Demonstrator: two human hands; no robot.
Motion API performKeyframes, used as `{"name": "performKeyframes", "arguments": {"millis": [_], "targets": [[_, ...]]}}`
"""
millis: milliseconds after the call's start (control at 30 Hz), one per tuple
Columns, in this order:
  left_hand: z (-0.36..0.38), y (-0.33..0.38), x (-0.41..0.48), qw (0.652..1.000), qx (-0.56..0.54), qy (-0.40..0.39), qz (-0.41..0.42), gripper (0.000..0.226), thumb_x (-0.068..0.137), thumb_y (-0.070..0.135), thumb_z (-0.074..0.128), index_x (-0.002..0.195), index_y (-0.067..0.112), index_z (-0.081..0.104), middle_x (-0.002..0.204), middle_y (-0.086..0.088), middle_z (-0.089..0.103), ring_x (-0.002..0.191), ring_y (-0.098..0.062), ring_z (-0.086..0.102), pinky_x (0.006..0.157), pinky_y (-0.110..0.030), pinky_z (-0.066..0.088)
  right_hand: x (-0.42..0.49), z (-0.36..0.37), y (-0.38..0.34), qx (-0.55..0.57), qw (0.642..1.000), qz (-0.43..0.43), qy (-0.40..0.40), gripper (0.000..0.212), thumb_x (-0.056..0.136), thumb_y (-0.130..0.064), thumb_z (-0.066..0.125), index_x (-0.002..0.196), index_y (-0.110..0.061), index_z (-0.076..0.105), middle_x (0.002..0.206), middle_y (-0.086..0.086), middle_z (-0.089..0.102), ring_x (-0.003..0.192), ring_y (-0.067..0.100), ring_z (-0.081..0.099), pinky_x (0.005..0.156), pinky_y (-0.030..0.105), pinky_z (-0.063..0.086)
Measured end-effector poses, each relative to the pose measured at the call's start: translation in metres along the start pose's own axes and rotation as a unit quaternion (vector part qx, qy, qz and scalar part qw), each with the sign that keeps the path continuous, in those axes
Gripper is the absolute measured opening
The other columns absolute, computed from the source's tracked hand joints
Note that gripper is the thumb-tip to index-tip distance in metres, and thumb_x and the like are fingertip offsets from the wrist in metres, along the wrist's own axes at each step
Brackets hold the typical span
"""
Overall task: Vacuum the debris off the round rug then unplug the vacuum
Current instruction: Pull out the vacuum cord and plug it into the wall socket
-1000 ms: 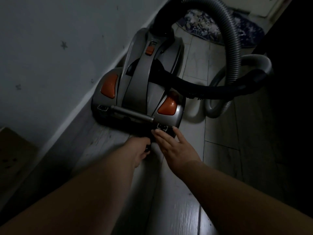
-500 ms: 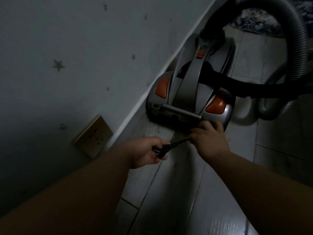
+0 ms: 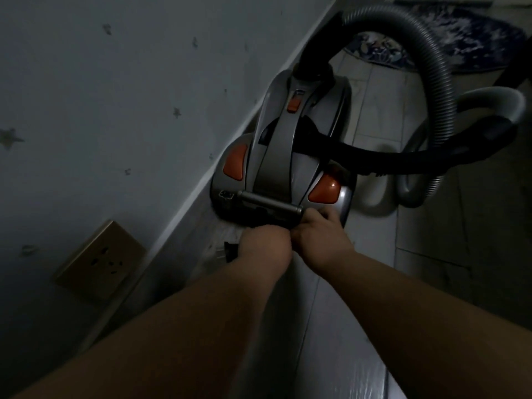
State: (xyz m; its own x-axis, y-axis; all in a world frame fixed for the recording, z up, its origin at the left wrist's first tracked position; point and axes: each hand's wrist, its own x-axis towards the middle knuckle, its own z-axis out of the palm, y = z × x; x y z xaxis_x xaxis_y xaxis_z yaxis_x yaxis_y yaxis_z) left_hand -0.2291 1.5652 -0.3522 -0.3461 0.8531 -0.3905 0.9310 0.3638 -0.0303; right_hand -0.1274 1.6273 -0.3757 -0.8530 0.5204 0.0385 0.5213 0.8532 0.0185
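The vacuum (image 3: 283,165) sits on the floor against the wall, its plug (image 3: 229,251) clamped in the left hand (image 3: 263,246) grip, clear of the wall socket (image 3: 100,262). The right hand (image 3: 319,234) is closed at the vacuum's rear; on what, I cannot tell. Likely nothing is vacuumed yet; the round rug (image 3: 460,38) lies well beyond.

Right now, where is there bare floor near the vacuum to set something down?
Bare floor lies right of the right hand, below the hose loop. More shows between vacuum and rug. It is crowded behind the vacuum, where both hands meet, left hand at the plug.
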Motion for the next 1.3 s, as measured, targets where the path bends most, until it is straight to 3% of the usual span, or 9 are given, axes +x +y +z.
{"name": "performKeyframes", "arguments": {"millis": [167,267,433,567,733,900,967,1067,1300], "targets": [[-0.019,-0.018,-0.005,0.999,0.007,-0.021,0.027,0.022,0.095,0.021,0.045,0.113,0.019,0.058,0.116,-0.004,0.06,0.114,-0.025,0.051,0.102,-0.042,0.03,0.003,-0.002,0.005,-0.008,0.999,-0.031,-0.034,0.036,0.098,-0.031,0.048,0.133,-0.037,0.056,0.126,-0.012,0.061,0.127,0.02,0.035,0.095,0.036,0.01],[-0.034,-0.049,-0.033,0.984,-0.097,0.089,0.118,0.026,0.098,0.025,0.043,0.106,0.017,0.066,0.108,0.0,0.065,0.107,-0.02,0.055,0.098,-0.038,0.033,0.002,-0.002,0.003,0.004,0.999,-0.014,-0.044,0.035,0.099,-0.032,0.048,0.133,-0.037,0.058,0.127,-0.01,0.06,0.127,0.022,0.033,0.1,0.037,0.015],[-0.055,-0.111,-0.068,0.977,-0.174,0.048,0.117,0.023,0.098,0.025,0.044,0.112,0.022,0.062,0.095,0.01,0.054,0.092,-0.008,0.049,0.072,-0.014,0.034,0.008,-0.003,-0.001,0.055,0.994,0.053,-0.077,0.025,0.098,-0.036,0.049,0.117,-0.036,0.066,0.127,-0.007,0.053,0.125,0.025,0.035,0.103,0.036,0.02],[-0.027,-0.095,-0.058,0.997,-0.029,-0.014,0.075,0.034,0.098,0.016,0.039,0.129,0.021,0.051,0.127,-0.002,0.054,0.114,-0.02,0.052,0.096,-0.031,0.038,0.012,-0.004,-0.001,0.024,0.995,0.044,-0.091,0.018,0.099,-0.033,0.049,0.107,-0.03,0.065,0.116,-0.005,0.061,0.12,0.02,0.042,0.103,0.043,0.018],[0.002,-0.028,-0.014,0.996,-0.042,0.02,0.072,0.029,0.096,0.022,0.043,0.121,0.012,0.054,0.122,-0.012,0.055,0.109,-0.028,0.054,0.094,-0.039,0.044,0.008,-0.007,0.001,0.024,0.996,0.035,-0.073,0.02,0.1,-0.031,0.049,0.11,-0.027,0.065,0.118,-0.002,0.06,0.122,0.022,0.042,0.103,0.041,0.017],[0.005,-0.006,0.01,0.998,-0.025,-0.048,0.027,0.031,0.099,0.019,0.042,0.123,0.006,0.055,0.124,-0.015,0.055,0.114,-0.03,0.053,0.098,-0.039,0.043,0.002,-0.007,0.006,0.044,0.996,0.004,-0.074,0.033,0.097,-0.045,0.05,0.127,-0.039,0.062,0.129,-0.004,0.055,0.129,0.026,0.034,0.095,0.034,0.015],[-0.005,-0.019,-0.006,0.995,-0.094,-0.023,0.039,0.031,0.098,0.019,0.043,0.123,0.007,0.057,0.124,-0.012,0.056,0.115,-0.027,0.053,0.098,-0.034,0.042,0.001,-0.009,0.006,0.024,0.997,-0.01,-0.077,0.035,0.097,-0.047,0.049,0.131,-0.042,0.058,0.128,-0.009,0.057,0.126,0.023,0.033,0.095,0.037,0.019],[-0.021,-0.05,-0.051,0.96,-0.245,0.075,0.111,0.025,0.098,0.021,0.045,0.112,0.015,0.064,0.103,0.0,0.057,0.101,-0.017,0.054,0.077,-0.02,0.038,0.0,-0.015,0.004,-0.007,0.996,-0.03,-0.085,0.036,0.098,-0.045,0.048,0.133,-0.043,0.056,0.127,-0.017,0.059,0.123,0.019,0.032,0.097,0.039,0.023],[0.0,-0.091,-0.072,0.929,-0.366,-0.037,0.04,0.02,0.097,0.021,0.043,0.097,0.034,0.058,0.097,0.005,0.058,0.089,-0.013,0.054,0.077,-0.027,0.046,0.001,-0.02,0.006,0.013,0.994,-0.026,-0.103,0.033,0.1,-0.041,0.045,0.13,-0.041,0.059,0.124,-0.018,0.061,0.124,0.016,0.033,0.097,0.037,0.02]]}}
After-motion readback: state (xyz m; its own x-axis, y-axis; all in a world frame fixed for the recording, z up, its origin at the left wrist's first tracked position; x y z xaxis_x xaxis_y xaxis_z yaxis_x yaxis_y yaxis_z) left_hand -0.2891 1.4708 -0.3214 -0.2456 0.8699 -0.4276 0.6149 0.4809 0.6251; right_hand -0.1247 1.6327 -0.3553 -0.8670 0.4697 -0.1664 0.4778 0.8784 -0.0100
